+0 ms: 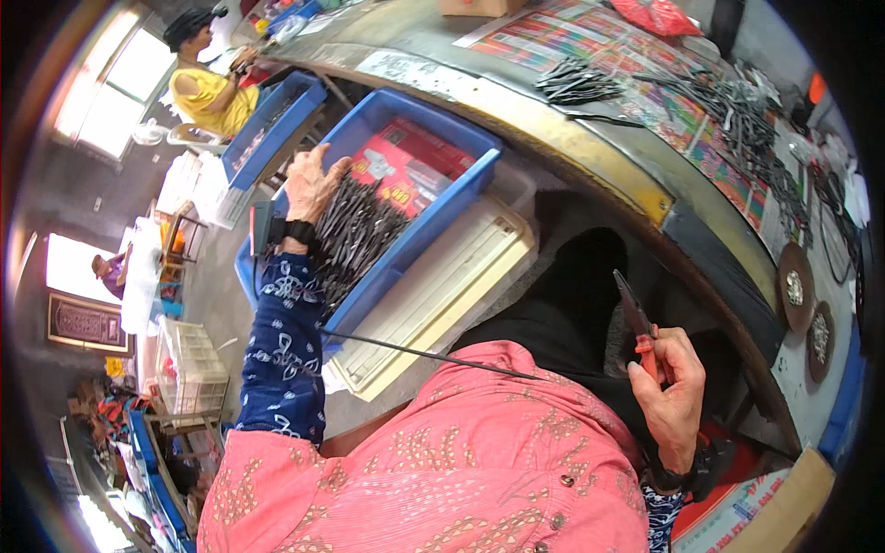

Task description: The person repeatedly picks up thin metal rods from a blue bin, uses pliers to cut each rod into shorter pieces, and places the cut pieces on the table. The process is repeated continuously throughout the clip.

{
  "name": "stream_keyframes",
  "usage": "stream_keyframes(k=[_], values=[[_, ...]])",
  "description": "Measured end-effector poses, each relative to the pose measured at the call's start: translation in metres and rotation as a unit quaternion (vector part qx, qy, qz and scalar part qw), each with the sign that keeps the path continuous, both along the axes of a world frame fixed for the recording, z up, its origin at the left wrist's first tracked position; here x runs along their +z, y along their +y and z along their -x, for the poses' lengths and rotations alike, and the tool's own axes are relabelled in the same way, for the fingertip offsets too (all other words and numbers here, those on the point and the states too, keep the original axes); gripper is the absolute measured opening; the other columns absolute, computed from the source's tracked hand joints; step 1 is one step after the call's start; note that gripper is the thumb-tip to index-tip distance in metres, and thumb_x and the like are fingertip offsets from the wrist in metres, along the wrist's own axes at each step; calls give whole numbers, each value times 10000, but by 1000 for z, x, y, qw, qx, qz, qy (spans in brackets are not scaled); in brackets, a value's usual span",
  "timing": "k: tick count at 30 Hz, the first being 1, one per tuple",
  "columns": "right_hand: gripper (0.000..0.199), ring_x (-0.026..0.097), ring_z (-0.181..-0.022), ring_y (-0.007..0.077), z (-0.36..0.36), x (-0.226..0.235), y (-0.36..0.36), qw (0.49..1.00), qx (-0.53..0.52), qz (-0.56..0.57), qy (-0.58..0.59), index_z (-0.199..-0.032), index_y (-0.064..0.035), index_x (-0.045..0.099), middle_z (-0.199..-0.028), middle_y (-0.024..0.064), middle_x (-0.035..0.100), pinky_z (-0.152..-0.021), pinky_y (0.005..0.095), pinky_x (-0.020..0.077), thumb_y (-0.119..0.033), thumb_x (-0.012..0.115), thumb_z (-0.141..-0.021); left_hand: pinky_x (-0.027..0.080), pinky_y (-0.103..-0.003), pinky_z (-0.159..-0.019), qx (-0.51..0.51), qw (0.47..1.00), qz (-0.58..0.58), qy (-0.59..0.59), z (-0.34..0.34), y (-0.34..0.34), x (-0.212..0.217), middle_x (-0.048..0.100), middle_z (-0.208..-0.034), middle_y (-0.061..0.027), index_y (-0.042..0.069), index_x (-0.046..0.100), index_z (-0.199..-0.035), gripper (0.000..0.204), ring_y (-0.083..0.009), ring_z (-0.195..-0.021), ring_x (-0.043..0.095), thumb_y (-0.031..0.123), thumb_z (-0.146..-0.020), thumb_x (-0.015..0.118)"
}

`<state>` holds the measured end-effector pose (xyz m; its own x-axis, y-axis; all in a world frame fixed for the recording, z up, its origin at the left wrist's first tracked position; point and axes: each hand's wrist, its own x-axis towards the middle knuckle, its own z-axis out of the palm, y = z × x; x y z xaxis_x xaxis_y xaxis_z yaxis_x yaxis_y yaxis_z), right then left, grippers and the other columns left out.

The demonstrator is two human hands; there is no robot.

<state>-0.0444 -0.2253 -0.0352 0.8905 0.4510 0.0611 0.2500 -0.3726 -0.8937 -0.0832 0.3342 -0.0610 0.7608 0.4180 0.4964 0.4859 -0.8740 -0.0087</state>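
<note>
My left hand is over the far left part of a blue plastic bin, at the edge of a heap of thin dark metal pieces. Its fingers are stretched out and I see nothing held in them. Behind the heap, a red printed box or sheet lies in the bin. On the right, above my lap, my right hand is closed around the red handle of a tool with a long, dark, pointed end. Its exact kind is unclear.
A curved worktable runs from the back to the right, carrying piles of dark pieces and two brown discs. A cream plastic crate sits below the blue bin. A person in yellow sits at the far left.
</note>
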Motion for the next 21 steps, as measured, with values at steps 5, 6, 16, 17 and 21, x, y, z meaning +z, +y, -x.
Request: stream_keyframes(k=[5,6,16,17,21], values=[[200,515,-712,133,-1,4,-4,999,-22,-24,-32,-902,-8,621,-949,66,589,-618,263,411,-12,718,-727,530,-363,-790,-201,977,49,-50,-40,-80,63,673,-1081,-153,52,670,-1196,381,-258,-878,661,245,-873,729],[201,523,-717,136,0,5,-5,999,-30,-27,-36,-903,-7,621,-954,69,591,-621,265,416,-11,718,-727,534,-352,-789,-210,973,88,-44,-50,-100,71,677,-1085,-147,50,671,-1197,369,-249,-875,669,217,-874,728],[226,627,-795,224,1,3,-18,994,-58,-33,-83,-919,7,646,-949,127,624,-669,309,507,23,722,-707,518,-437,-730,-388,903,178,-40,-147,-243,71,669,-925,-144,93,721,-1016,181,-347,-833,655,151,-846,709],[225,628,-792,228,1,2,-19,994,-62,-32,-88,-915,6,647,-943,128,625,-669,310,507,24,722,-704,517,-437,-737,-395,902,169,-38,-156,-249,68,663,-909,-142,90,720,-1011,176,-349,-836,652,149,-846,706],[220,628,-786,235,-1,0,-21,994,-77,-23,-78,-900,2,652,-922,123,628,-668,310,504,22,726,-694,527,-351,-641,-459,879,111,-70,-190,-266,57,685,-896,-122,73,723,-1037,182,-269,-720,665,82,-859,688]])
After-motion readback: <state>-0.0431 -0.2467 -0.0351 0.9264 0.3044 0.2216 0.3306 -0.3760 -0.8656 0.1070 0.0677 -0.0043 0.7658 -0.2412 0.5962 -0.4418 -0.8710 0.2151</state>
